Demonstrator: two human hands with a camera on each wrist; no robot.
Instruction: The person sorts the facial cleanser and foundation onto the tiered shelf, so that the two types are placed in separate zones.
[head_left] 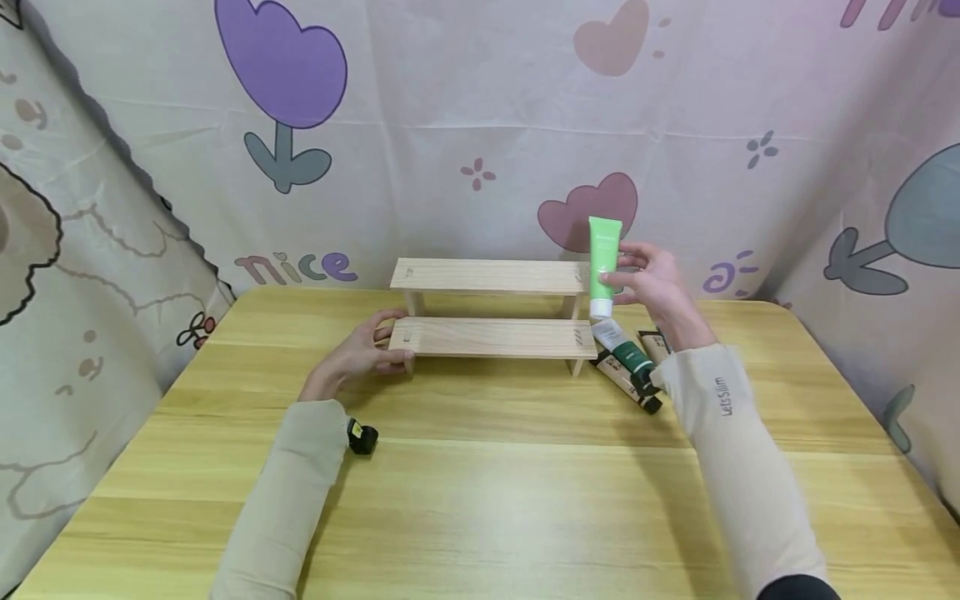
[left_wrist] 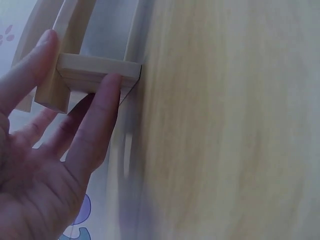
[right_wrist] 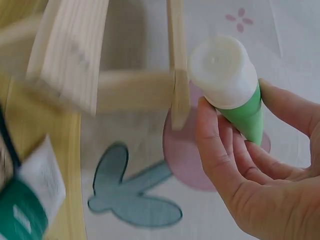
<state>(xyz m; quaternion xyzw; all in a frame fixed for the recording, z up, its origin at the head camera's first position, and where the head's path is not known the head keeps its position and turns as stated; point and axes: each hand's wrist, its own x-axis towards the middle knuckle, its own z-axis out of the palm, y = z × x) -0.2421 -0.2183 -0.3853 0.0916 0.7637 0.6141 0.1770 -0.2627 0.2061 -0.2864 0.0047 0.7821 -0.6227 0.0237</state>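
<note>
Green tube, white cap down, upright in the air just right of the wooden two-step rack. Right hand: fingers pinching its lower body. Left hand: fingers gripping the rack's near-left corner. Step judged: placing; next calls for lowering it squarely onto a step. Soft, glossy plastic.

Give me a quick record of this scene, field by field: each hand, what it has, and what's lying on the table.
left hand: grips the left end of the wooden two-step shelf, lower step
right hand: holds a light green tube upright, white cap down, beside the shelf's right end
shelf: stands on the wooden table, both steps bare
other tubes: lying on the table right of the shelf
backdrop: cloth printed with tulips and hearts
</note>
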